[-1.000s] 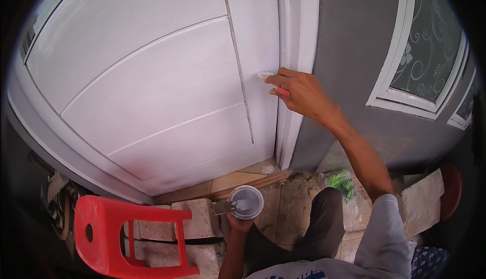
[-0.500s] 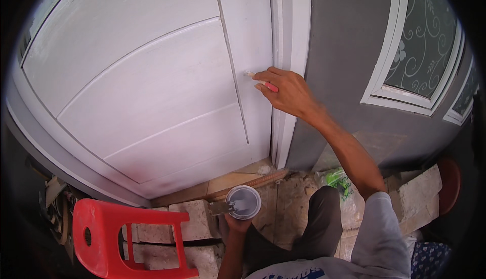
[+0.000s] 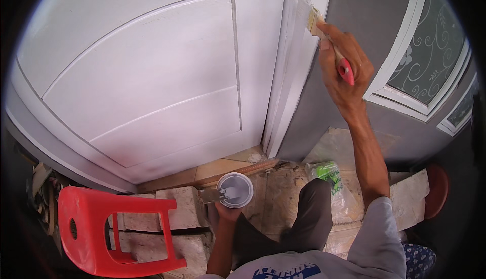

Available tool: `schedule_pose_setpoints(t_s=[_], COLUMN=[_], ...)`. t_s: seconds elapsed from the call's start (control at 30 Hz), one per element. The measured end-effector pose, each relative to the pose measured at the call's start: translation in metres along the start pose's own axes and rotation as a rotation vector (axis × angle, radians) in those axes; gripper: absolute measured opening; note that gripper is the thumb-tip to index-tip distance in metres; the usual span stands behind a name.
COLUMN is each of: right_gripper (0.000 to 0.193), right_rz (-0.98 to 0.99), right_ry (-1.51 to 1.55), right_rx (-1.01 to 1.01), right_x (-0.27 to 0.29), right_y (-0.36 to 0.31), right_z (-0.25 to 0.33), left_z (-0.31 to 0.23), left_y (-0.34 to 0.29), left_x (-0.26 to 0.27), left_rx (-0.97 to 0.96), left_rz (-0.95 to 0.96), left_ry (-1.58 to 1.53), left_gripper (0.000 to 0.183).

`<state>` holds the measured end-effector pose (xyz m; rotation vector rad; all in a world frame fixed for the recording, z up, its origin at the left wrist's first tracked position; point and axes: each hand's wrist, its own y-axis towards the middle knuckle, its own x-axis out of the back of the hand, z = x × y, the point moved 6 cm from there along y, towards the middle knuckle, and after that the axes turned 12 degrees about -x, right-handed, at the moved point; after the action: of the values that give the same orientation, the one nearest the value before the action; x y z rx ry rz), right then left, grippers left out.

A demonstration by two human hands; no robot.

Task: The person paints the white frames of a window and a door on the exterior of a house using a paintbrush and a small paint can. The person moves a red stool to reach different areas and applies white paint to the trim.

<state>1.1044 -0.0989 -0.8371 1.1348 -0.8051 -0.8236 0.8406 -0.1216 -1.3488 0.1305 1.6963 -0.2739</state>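
My right hand (image 3: 349, 69) is closed round a paintbrush (image 3: 345, 69) with a pink-red handle end. The pale bristles meet the white door frame (image 3: 288, 71), high beside the grey wall. Low in front of me, my left hand (image 3: 229, 212) grips a small round tub (image 3: 235, 190) of greyish-white paint from below. A flat, blade-like tool (image 3: 212, 195) lies across the tub's rim, its end coated with paint; its exact kind is unclear. The white panelled door (image 3: 162, 71) stands to the left of the frame.
A red plastic stool (image 3: 83, 228) lies tipped at lower left beside several concrete blocks (image 3: 179, 208). A clear plastic bag with green print (image 3: 331, 178) rests near my knee. At right are another pale block (image 3: 410, 198), a dark red round object (image 3: 436, 190) and a white-framed window (image 3: 422, 61).
My right hand has moved the paintbrush up and right, from the door's edge to its frame. My left hand still holds the tub. The whole view has shifted slightly.
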Motion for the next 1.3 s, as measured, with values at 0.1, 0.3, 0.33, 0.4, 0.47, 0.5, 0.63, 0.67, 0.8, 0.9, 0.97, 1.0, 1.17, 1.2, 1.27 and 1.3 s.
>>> schedule_pose_setpoints(t_s=[0.1, 0.3, 0.33, 0.4, 0.47, 0.5, 0.63, 0.67, 0.8, 0.9, 0.97, 1.0, 1.17, 1.2, 1.27, 1.3], right_gripper=[0.03, 0.029, 0.029, 0.028, 0.027, 0.026, 0.029, 0.031, 0.037, 0.037, 0.035, 0.034, 0.03, 0.03, 0.03, 0.03], right_rz=[0.035, 0.198, 0.242, 0.275, 0.269, 0.25, 0.164, 0.123, 0.067, 0.171, 0.266, 0.311, 0.271, 0.225, 0.118, 0.057], right_ry=[-0.111, -0.152, -0.177, -0.121, -0.071, -0.048, -0.052, -0.044, -0.031, -0.097, -0.117, -0.113, -0.062, -0.051, -0.031, -0.026], right_rx=[-0.027, -0.266, -0.292, -0.295, -0.3, -0.307, -0.289, -0.25, -0.243, -0.297, -0.352, -0.399, -0.455, -0.427, -0.361, -0.32], right_x=[-0.019, -0.044, -0.047, -0.043, -0.042, -0.042, -0.038, -0.036, -0.037, -0.048, -0.054, -0.051, -0.039, -0.039, -0.038, -0.037], right_y=[-0.051, -0.161, -0.169, -0.171, -0.154, -0.134, -0.088, -0.09, -0.131, -0.173, -0.198, -0.208, -0.164, -0.144, -0.12, -0.111], right_z=[-0.013, -0.043, -0.044, -0.048, -0.049, -0.048, -0.039, -0.037, -0.046, -0.053, -0.054, -0.057, -0.053, -0.05, -0.043, -0.039], left_z=[-0.001, -0.003, -0.006, -0.007, -0.007, -0.009, -0.009, -0.008, -0.005, -0.006, -0.009, -0.01, -0.013, -0.011, -0.009, -0.009], left_y=[-0.002, -0.005, -0.005, -0.007, -0.008, -0.007, -0.003, -0.002, -0.002, -0.003, -0.005, -0.007, -0.006, -0.005, -0.006, -0.005], left_x=[-0.001, 0.014, 0.015, 0.015, 0.009, 0.014, 0.039, 0.038, 0.031, 0.031, 0.037, 0.038, 0.044, 0.043, 0.03, 0.023], left_rx=[-0.013, -0.016, -0.016, 0.0, 0.019, 0.008, 0.005, 0.009, 0.044, 0.037, 0.036, 0.037, 0.017, 0.027, 0.047, 0.044], left_rz=[-0.004, -0.039, -0.042, -0.038, -0.017, -0.036, -0.092, -0.098, -0.164, -0.124, -0.163, -0.146, -0.13, -0.118, -0.093, -0.071], left_ry=[0.015, 0.022, 0.013, 0.003, -0.003, -0.003, -0.046, -0.069, -0.199, -0.115, -0.188, -0.158, -0.079, -0.048, 0.02, 0.029], left_gripper=[0.061, 0.062, 0.063, 0.064, 0.064, 0.067, 0.073, 0.072, 0.068, 0.066, 0.068, 0.069, 0.074, 0.075, 0.077, 0.073])
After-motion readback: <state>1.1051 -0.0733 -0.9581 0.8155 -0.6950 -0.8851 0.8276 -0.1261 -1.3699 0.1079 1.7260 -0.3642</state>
